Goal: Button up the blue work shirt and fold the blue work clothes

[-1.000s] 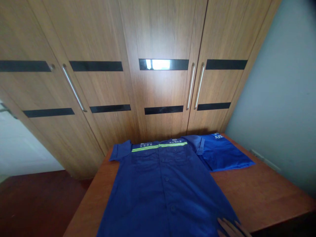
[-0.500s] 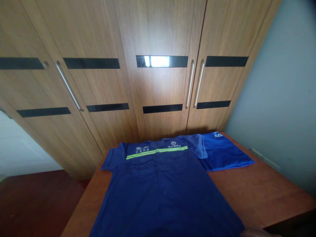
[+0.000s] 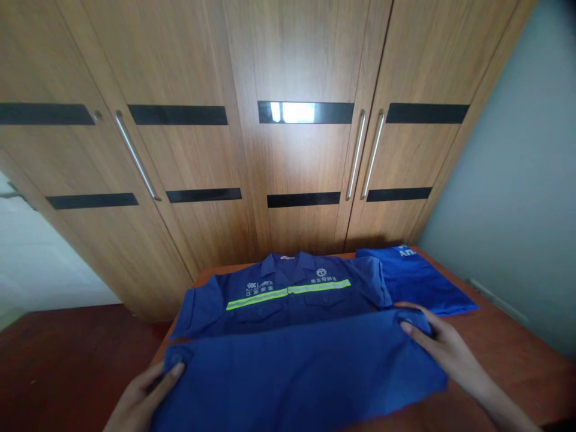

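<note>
A dark blue short-sleeved work shirt [image 3: 270,312] lies front side up on the brown table, its collar toward the wardrobe. Yellow-green reflective strips and white lettering cross its chest. The shirt's lower part is lifted and folded up toward the chest, its hem edge stretched between both hands. My left hand [image 3: 146,393] pinches the hem's left corner, thumb on top. At the right corner, my right hand [image 3: 432,342] grips the hem the same way, near the right sleeve. Fingers beneath the cloth are partly hidden.
A folded bright blue garment [image 3: 418,282] with white letters lies at the table's back right. Behind the table [image 3: 504,360] stands a wooden wardrobe [image 3: 297,228] with metal handles. A pale wall [image 3: 508,228] rises on the right, and a white door [image 3: 40,264] shows at left.
Both hands have come into view holding the shirt's hem. The lower part, flat before, is now raised and folded toward the chest. The view has shifted slightly left.
</note>
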Tool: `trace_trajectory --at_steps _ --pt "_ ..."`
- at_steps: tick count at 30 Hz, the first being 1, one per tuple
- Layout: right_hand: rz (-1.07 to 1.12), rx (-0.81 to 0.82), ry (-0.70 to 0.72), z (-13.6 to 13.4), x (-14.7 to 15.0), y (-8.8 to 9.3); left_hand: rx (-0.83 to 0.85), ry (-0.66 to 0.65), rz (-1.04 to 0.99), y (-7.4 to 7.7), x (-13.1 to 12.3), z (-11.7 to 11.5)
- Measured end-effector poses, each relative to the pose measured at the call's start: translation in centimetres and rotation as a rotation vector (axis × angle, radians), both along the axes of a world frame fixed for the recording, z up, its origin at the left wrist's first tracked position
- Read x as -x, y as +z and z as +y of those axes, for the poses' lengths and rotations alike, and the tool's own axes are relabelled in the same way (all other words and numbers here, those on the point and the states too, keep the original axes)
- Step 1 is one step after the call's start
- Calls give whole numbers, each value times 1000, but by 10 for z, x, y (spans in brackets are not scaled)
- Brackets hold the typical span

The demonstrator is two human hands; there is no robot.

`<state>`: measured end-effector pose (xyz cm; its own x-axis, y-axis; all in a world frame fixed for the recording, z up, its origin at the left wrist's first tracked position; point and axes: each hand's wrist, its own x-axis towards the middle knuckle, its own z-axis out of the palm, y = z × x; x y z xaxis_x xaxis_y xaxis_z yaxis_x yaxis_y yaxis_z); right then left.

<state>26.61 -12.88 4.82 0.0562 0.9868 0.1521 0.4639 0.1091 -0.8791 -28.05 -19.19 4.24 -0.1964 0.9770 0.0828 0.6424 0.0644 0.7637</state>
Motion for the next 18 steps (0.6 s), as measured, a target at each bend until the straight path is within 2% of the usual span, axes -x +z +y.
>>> trace_trajectory --at_steps 2,4,7,10,13,18 --pt "20 -7 56 36 16 0 96 -23 -68 4 -9 31" --pt "1 33 43 66 27 -13 118 -29 23 3 -17 56" --pt "-165 94 -27 88 30 -40 149 -29 189 -5 -18 71" --pt "-230 144 -24 79 17 -60 152 -39 206 -13 -10 60" --pt "-174 216 -27 52 -2 -71 148 -18 101 -23 -2 39" --pt "-89 266 47 7 -20 -93 214 45 -82 -54 9 13"
